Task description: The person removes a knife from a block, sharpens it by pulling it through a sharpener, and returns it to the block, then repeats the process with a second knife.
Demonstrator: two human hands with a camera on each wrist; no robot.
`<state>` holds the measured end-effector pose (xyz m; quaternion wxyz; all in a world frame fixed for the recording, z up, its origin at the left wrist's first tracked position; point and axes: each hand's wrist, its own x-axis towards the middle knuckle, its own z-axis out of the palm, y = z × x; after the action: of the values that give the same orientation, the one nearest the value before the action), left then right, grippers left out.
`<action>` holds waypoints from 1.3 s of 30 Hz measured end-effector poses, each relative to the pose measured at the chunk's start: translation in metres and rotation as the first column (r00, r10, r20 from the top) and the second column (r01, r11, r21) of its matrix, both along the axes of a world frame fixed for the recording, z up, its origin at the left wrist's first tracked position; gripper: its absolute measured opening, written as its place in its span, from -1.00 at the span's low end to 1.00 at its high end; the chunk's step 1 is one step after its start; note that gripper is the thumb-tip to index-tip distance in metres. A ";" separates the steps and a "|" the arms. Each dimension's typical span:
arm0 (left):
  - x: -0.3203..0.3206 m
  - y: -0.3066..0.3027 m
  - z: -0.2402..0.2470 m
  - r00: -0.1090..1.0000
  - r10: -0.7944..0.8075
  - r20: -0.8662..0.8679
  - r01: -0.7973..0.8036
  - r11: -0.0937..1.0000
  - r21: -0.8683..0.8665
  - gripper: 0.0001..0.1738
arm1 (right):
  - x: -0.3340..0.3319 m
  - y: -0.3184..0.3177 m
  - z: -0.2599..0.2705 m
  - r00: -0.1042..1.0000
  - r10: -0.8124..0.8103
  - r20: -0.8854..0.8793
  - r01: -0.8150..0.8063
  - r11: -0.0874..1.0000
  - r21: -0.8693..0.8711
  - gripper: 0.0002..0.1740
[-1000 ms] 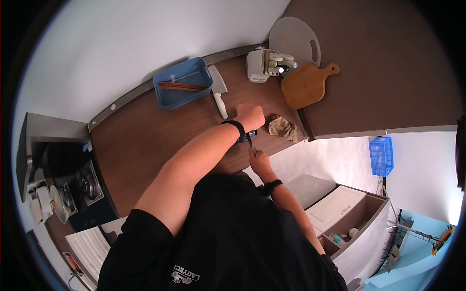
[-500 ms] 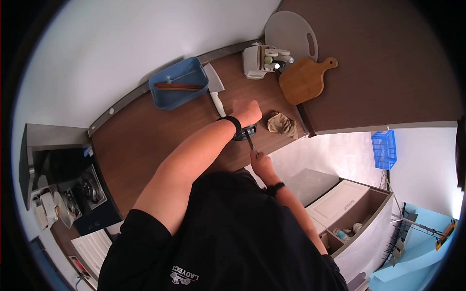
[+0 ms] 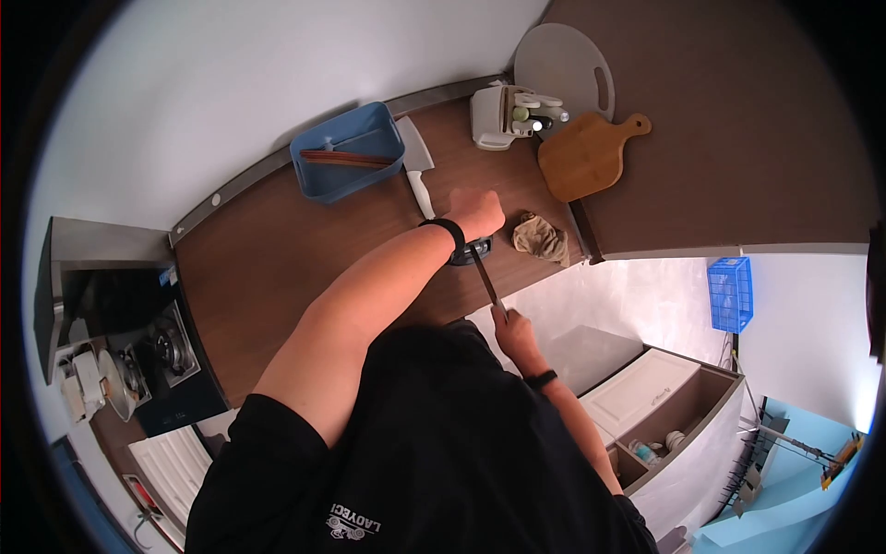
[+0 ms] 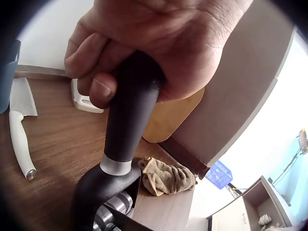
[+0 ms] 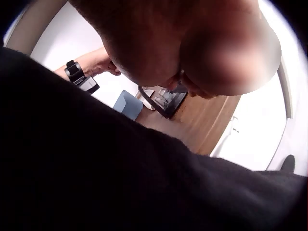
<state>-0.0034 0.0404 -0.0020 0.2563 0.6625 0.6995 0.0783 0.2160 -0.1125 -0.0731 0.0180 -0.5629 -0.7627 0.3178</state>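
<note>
My left hand point(image 3: 476, 214) grips the black handle of a knife sharpener point(image 4: 127, 115) standing on the wooden counter. Fingers and thumb wrap the top of that handle in the left wrist view, above a silver collar and metal rollers in the base. By the counter's front edge, my right hand point(image 3: 519, 337) holds a knife point(image 3: 487, 282) by its handle; its dark blade reaches up to the sharpener's slot. In the right wrist view the right hand is close and partly blurred. A crumpled brown cloth point(image 3: 540, 238) lies to the right of the sharpener.
Behind my left hand lies a white-handled cleaver point(image 3: 420, 189), beside a blue bin point(image 3: 323, 189) containing chopsticks. Farther back stand a white knife block point(image 3: 489, 120), a pale round cutting board point(image 3: 554, 65) and a wooden board point(image 3: 581, 162). A stove point(image 3: 166, 351) is at the left.
The right hand has drawn back toward my body and slightly right, so more of the knife's blade shows outside the sharpener. The left hand keeps its hold on the handle.
</note>
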 end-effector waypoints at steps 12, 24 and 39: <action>-0.002 0.008 -0.001 0.999 0.037 -0.014 -0.038 0.998 -0.058 -0.72 | -0.039 0.031 -0.067 0.995 0.098 -0.033 -0.085 0.953 0.290 -0.75; -0.004 0.002 0.007 1.000 0.024 -0.019 -0.025 0.997 -0.074 -0.71 | -0.024 0.020 -0.032 0.994 0.108 0.004 -0.106 0.971 0.215 -0.65; 0.000 0.007 0.003 0.999 0.019 -0.050 -0.023 0.996 -0.088 -0.72 | -0.039 0.043 -0.081 0.995 0.097 0.019 -0.099 0.963 0.249 -0.67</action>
<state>-0.0032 0.0476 0.0014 0.2673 0.6447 0.7154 0.0333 0.1773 -0.0697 -0.1538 0.0704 -0.5190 -0.8236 0.2178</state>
